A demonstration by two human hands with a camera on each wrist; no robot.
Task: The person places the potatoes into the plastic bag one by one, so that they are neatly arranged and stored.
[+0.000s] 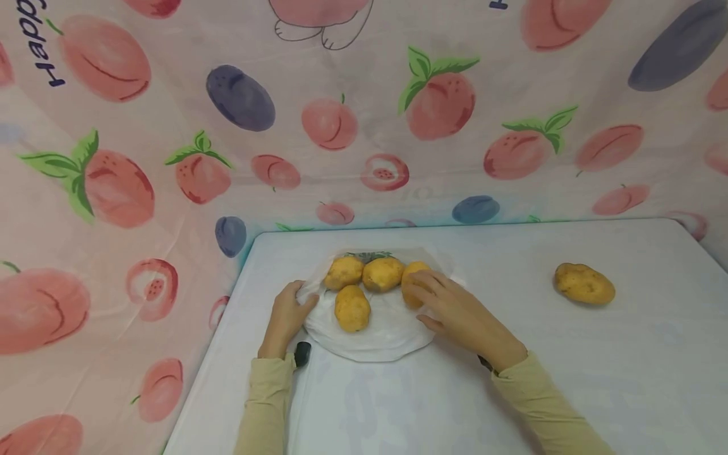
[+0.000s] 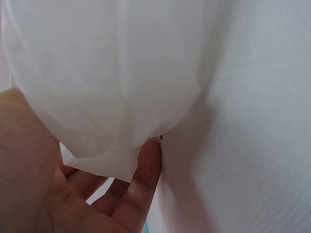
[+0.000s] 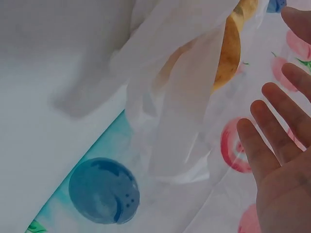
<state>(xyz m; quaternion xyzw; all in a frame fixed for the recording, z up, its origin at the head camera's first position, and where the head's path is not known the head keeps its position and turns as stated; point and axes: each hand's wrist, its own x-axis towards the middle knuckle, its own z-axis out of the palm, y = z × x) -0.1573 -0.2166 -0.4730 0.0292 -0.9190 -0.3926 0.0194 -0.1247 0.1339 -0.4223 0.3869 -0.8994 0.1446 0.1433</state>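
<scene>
A thin white plastic bag (image 1: 392,341) lies spread on the table, with several yellow potatoes (image 1: 352,308) on or inside it; I cannot tell which. My left hand (image 1: 287,314) holds the bag's left edge between thumb and fingers. In the left wrist view the bag's film (image 2: 107,77) hangs over the curled fingers (image 2: 141,189). At the bag's right side, my right hand (image 1: 455,309) is over the rightmost potato (image 1: 414,294) and partly hides it. In the right wrist view the right hand (image 3: 286,179) has straight, spread fingers, apart from the raised bag film (image 3: 180,116).
One more potato (image 1: 584,284) lies alone on the right side of the white table (image 1: 569,379). A fruit-print cloth (image 1: 352,76) hangs behind and to the left. Dark wrist-camera parts (image 1: 303,354) show by the left wrist.
</scene>
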